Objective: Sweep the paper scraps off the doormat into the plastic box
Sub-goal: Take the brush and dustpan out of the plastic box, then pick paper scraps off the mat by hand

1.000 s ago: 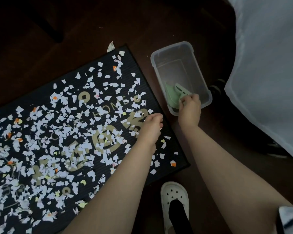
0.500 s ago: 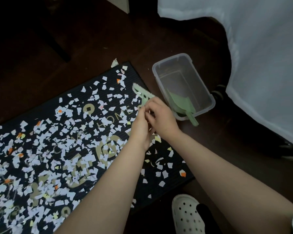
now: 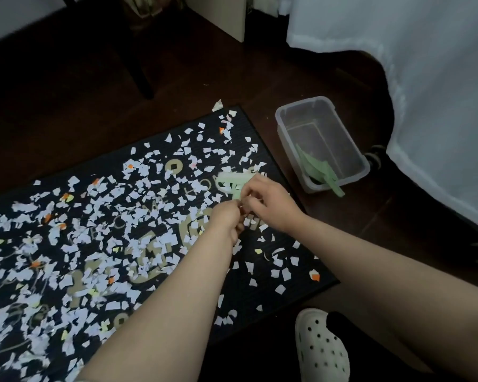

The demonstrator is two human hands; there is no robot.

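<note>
Dark wooden floor carries a black doormat with gold lettering, lying at a slant and thickly strewn with paper scraps, mostly white with a few orange and yellow ones; they thin out toward the mat's near right corner. Both forearms reach in from below and meet over the right part of the mat. The right hand has its fingers curled round the handle of a small green brush, whose pale head points left above the scraps. The left hand sits just left of it, fingertips bunched against the lower end of the handle; whether it truly grips cannot be told. A clear plastic box stands on the floor just beyond the mat's right edge, near the right hand but apart from it, with a green dustpan leaning inside, its handle over the near rim. A white cloth hangs at right, and a white clog stands at the bottom
</note>
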